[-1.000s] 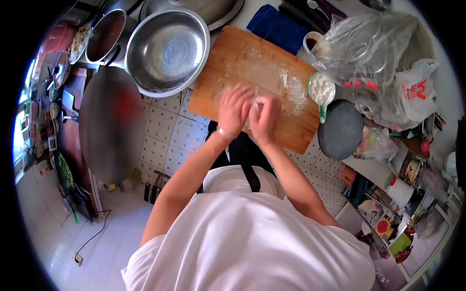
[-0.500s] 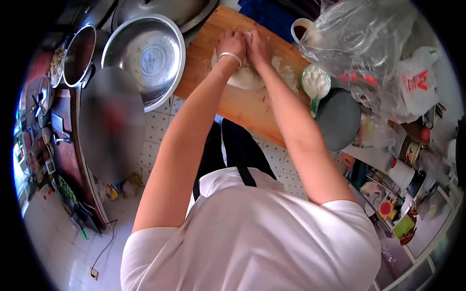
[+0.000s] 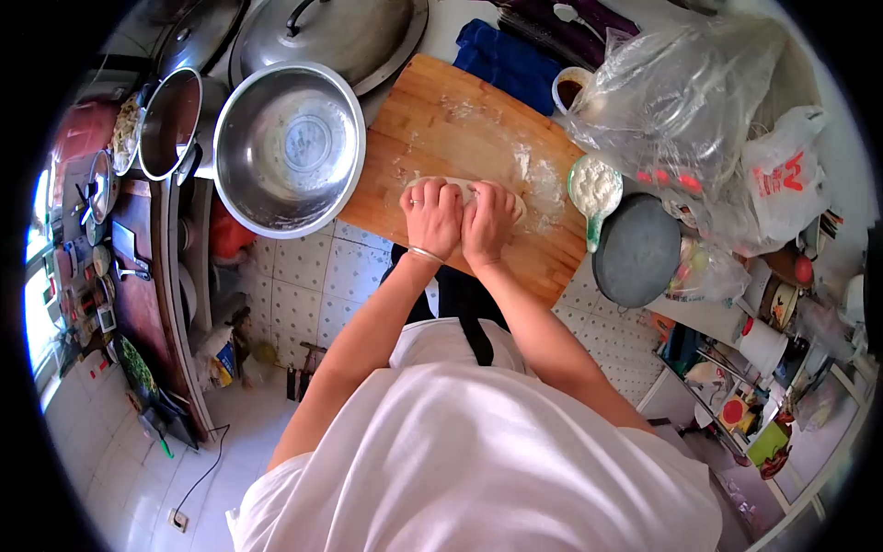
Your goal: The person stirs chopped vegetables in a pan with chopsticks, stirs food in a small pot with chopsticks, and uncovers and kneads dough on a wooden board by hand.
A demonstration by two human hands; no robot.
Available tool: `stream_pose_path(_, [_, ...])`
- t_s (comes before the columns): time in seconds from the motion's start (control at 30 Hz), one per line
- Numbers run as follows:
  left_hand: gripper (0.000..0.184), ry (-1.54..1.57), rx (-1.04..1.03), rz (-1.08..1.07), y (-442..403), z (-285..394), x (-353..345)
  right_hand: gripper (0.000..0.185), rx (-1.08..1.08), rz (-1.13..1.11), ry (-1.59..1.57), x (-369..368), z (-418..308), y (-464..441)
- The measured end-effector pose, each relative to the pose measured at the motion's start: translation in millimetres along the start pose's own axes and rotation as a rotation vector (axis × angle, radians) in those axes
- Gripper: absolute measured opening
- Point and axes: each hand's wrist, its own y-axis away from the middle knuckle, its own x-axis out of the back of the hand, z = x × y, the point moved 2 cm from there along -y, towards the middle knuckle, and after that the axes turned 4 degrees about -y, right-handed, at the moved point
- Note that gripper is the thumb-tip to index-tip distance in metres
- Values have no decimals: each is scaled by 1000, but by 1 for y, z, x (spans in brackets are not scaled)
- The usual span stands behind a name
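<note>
A pale lump of dough (image 3: 467,192) lies near the front edge of a floury wooden board (image 3: 414,120). My left hand (image 3: 433,216), with a ring and a bracelet, has its fingers curled over the dough's left part. Close beside it, my right hand (image 3: 488,221) grips the right part, fingers bent over the far side. Most of the dough is hidden under both hands. Loose flour (image 3: 543,184) is scattered on the board to the right. A green-handled scoop of white flour (image 3: 596,187) rests by the board's right edge.
Left of the board stands a large steel basin (image 3: 345,198), with a pot (image 3: 170,129) beyond it. A big metal lid (image 3: 340,37) and a blue cloth (image 3: 506,60) lie behind. To the right are a dark round pan (image 3: 637,250), a small cup (image 3: 570,90) and plastic bags (image 3: 681,101).
Both hands have drawn back toward my body with the dough, from the board's far part to its near edge. The view has shifted, and more of the board's far side shows.
</note>
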Motion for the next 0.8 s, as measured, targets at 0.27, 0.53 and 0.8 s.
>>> stream_pose_path(0.27, [21, -163, 190, -344, -108, -31, -75, 11, 25, -72, 287, -74, 55, -112])
stream_pose_path(0.53, [32, 33, 390, -476, -120, -27, -35, 41, -197, -283, -169, -35, 37, -120])
stream_pose_path(0.8, [21, -57, 164, -77, 0, -4, -6, 11, 6, -80, 81, -4, 2, -8])
